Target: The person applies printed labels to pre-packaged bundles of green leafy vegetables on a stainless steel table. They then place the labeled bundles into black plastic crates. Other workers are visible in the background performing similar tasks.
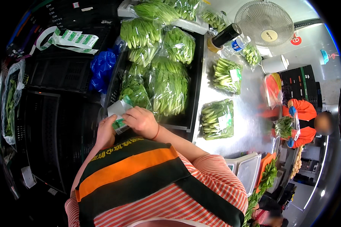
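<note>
My left hand point(106, 128) and my right hand point(140, 122) are together above the front of a black crate point(190, 126), pinching a white strip of labels point(117, 109) with green print. Just beyond them, inside that crate, lie clear bags of leafy greens point(166, 87), stacked toward the back. To the right, two bagged bundles of greens point(227, 75) with labels on them lie on the steel table point(242, 140), one behind the other.
Black crates point(45, 128) and a blue plastic bag point(102, 68) are at left. A fan point(263, 22), bottles point(225, 36), a scale point(248, 174) and an orange board with greens point(265, 178) line the right side. A co-worker point(303, 121) in orange with blue gloves holds bagged greens across the table.
</note>
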The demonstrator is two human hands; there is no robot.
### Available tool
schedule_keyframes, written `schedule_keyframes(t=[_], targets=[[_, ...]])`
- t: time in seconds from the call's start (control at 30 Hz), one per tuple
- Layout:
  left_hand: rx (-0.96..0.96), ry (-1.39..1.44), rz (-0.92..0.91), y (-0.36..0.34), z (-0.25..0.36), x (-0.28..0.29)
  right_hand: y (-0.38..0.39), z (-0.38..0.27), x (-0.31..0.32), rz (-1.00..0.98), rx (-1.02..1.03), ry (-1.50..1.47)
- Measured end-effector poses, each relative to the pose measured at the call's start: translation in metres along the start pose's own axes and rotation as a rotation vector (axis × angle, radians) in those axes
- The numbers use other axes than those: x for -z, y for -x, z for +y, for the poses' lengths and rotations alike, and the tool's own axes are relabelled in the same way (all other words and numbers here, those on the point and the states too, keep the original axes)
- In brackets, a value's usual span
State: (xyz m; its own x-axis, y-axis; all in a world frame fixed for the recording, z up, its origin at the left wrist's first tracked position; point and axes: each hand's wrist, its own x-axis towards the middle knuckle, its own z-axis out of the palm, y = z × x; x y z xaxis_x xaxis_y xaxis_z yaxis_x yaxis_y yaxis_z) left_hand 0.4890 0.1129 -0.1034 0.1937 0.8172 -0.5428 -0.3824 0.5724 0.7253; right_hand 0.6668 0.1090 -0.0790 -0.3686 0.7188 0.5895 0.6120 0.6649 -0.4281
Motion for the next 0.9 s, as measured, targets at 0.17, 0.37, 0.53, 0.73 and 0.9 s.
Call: schedule_keyframes(t=[0.17, 0.37, 0.53, 0.73, 0.9], targets=[[0.060, 0.150, 0.060, 0.003, 0.000, -0.008, 0.002, 0.014, 0.010, 0.043, 0.119, -0.150], [-0.378, 0.365, 0.334, 0.016, 0.068, 0.074, 0.049, 0.099, 0.088, 0.347, -1.162, -0.703], [-0.644, 0.194, 0.562, 0.068, 0.110, 0.145, 0.054, 0.173, 0.076, 0.083, -0.655, 0.402], [-0.497, 0.080, 0.395, 0.082, 0.064, 0.096, -0.005, 0.246, 0.077, 0.385, -0.906, -0.106], [-0.500, -0.044, 0.631, 0.106, 0.048, 0.170, 0.013, 0.204, 0.141, 0.357, -1.004, -1.062]])
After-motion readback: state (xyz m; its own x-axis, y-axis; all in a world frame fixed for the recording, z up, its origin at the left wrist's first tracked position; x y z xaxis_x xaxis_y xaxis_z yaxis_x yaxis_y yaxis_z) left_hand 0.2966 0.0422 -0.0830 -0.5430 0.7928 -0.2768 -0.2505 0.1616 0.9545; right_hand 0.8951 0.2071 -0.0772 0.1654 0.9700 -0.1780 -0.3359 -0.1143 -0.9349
